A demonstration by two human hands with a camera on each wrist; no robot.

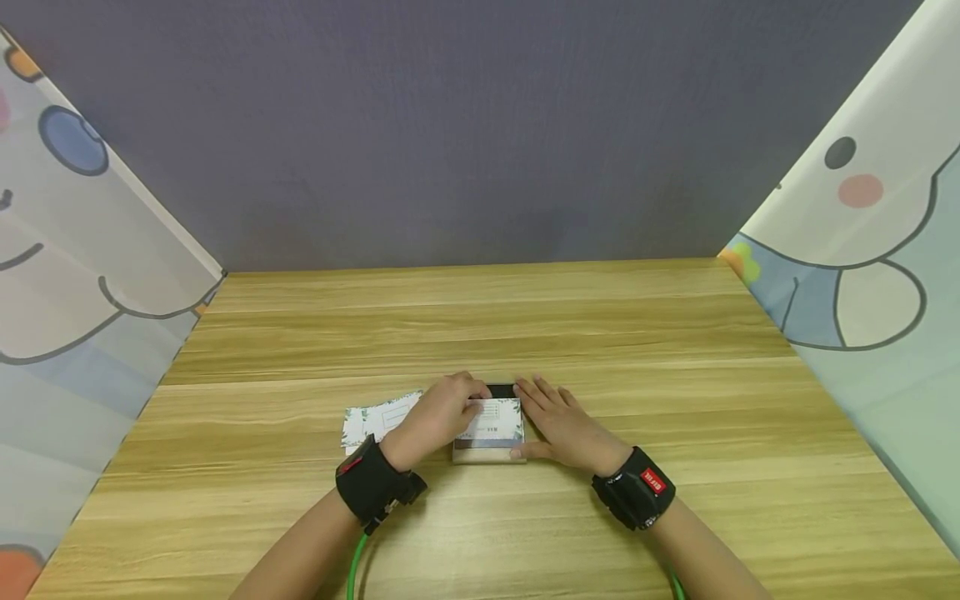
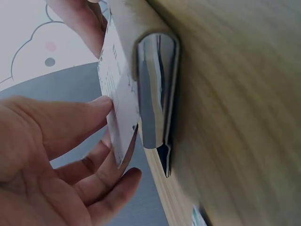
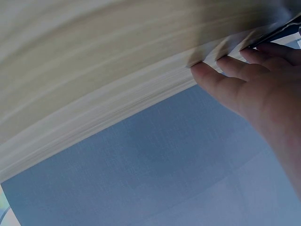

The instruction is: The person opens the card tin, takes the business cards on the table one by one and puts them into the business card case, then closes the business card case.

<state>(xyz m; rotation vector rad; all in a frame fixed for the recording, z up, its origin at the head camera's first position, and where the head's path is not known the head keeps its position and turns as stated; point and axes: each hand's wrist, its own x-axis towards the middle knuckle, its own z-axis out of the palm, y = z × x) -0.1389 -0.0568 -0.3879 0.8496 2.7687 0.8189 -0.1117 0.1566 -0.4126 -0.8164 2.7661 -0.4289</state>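
A small flat case [image 1: 490, 457] with a beige front edge and a dark far part lies on the table between the hands. Over it is a white card [image 1: 497, 418] with printed text and a leafy border. My left hand [image 1: 438, 415] pinches this card at its left side; in the left wrist view the thumb lies on one face of the card [image 2: 120, 94] and the fingers behind it. My right hand [image 1: 562, 429] rests along the right side of the case with fingers extended. In the right wrist view its fingertips [image 3: 198, 69] touch the tabletop.
More white leaf-bordered cards [image 1: 367, 421] lie on the wooden table [image 1: 480, 325] to the left, partly hidden by my left hand. A dark grey panel [image 1: 480, 133] stands behind the table. Cartoon-printed cloths flank both sides. A green cable [image 1: 356, 567] trails from the left wrist strap.
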